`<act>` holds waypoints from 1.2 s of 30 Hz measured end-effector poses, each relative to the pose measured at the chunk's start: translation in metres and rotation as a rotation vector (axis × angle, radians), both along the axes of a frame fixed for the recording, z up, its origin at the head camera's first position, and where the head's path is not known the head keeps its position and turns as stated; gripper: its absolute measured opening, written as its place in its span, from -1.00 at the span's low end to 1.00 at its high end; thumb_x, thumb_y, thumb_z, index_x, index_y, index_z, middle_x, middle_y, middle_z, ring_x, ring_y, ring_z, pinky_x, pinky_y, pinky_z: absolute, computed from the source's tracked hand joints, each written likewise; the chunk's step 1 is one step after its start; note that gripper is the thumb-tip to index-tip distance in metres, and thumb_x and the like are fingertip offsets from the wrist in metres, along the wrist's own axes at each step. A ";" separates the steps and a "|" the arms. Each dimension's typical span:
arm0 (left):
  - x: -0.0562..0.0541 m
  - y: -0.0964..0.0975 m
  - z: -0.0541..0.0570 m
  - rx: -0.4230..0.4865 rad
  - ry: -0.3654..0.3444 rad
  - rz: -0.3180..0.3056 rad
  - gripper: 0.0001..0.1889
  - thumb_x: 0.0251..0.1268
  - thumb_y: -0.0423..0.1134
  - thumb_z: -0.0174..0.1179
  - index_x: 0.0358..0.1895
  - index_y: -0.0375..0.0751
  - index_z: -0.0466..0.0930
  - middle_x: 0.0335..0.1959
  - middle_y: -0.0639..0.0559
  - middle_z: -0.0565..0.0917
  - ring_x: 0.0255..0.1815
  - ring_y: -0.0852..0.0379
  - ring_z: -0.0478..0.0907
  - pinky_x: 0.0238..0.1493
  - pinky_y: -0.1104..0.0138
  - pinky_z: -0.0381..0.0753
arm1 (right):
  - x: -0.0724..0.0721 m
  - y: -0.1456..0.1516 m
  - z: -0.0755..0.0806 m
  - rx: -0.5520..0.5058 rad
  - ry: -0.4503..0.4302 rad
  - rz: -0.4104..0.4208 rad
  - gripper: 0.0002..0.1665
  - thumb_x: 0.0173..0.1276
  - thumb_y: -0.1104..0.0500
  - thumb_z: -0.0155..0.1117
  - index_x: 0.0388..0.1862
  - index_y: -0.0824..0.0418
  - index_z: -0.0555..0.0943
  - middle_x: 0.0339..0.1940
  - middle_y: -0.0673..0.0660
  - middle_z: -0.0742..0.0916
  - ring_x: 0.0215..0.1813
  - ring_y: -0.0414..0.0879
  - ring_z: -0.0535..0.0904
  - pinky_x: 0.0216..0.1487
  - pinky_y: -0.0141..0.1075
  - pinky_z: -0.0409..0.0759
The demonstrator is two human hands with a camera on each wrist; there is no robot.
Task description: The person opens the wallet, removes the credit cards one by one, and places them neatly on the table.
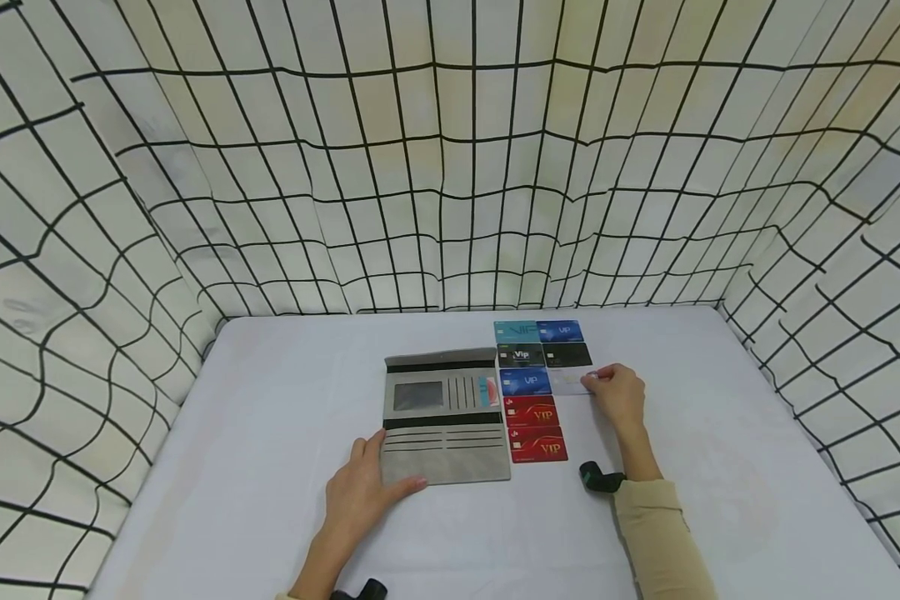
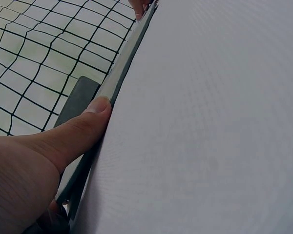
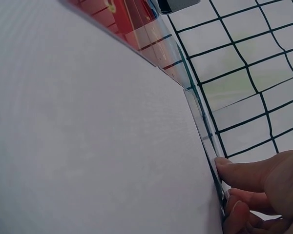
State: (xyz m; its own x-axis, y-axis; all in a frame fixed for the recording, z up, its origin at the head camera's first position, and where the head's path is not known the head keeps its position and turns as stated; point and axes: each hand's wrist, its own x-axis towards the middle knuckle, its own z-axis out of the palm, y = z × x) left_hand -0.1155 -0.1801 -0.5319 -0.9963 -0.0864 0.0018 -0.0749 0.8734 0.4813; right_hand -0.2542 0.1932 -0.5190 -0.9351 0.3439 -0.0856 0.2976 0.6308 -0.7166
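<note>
A grey wallet-like organiser with black bands, line-like slits and a dark window lies flat on the white table. My left hand rests at its lower left corner, fingertips along the left edge and thumb stretched along the bottom edge. In the left wrist view the thumb presses the organiser's rim. My right hand pinches the edge of a clear plastic card pocket, beside a blue VIP card. In the right wrist view, clear plastic runs past red cards toward the pinching thumb and finger; the fingertips' far side is hidden.
Two red VIP cards lie in line below the blue one. Above are a black VIP card, a plain dark card, a teal card and another blue card. Black-grid netting encloses the table's back and sides.
</note>
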 end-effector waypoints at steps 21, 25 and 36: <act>0.000 0.000 0.000 0.009 -0.007 0.001 0.12 -0.19 0.35 0.50 0.40 -0.34 0.36 -0.09 -0.16 0.52 -0.55 0.13 0.35 -0.55 0.31 0.34 | -0.004 0.009 -0.001 -0.016 -0.039 0.014 -0.47 0.52 -0.04 0.11 0.06 0.45 0.56 -0.08 0.38 0.68 -0.19 0.10 0.56 -0.37 -0.38 0.45; 0.000 -0.001 0.000 0.012 -0.007 -0.002 0.12 -0.18 0.34 0.50 0.40 -0.34 0.36 -0.09 -0.17 0.52 -0.53 0.12 0.37 -0.53 0.29 0.36 | -0.004 0.009 -0.001 -0.027 -0.043 0.011 -0.48 0.53 -0.04 0.10 0.06 0.44 0.56 -0.12 0.36 0.67 -0.27 0.04 0.57 -0.41 -0.39 0.45; 0.000 -0.001 0.001 0.022 -0.003 -0.003 0.11 -0.18 0.33 0.51 0.40 -0.34 0.36 -0.06 -0.17 0.53 -0.53 0.12 0.40 -0.53 0.29 0.37 | -0.004 0.001 0.004 -0.031 -0.009 0.046 -0.49 0.54 -0.03 0.10 0.10 0.42 0.54 -0.14 0.32 0.65 -0.24 0.03 0.56 -0.37 -0.39 0.48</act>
State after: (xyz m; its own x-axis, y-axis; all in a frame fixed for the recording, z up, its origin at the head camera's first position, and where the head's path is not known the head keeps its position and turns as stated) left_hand -0.1151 -0.1810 -0.5313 -0.9965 -0.0831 -0.0033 -0.0736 0.8626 0.5004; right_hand -0.2583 0.1945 -0.5146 -0.9490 0.2977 -0.1037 0.2752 0.6217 -0.7333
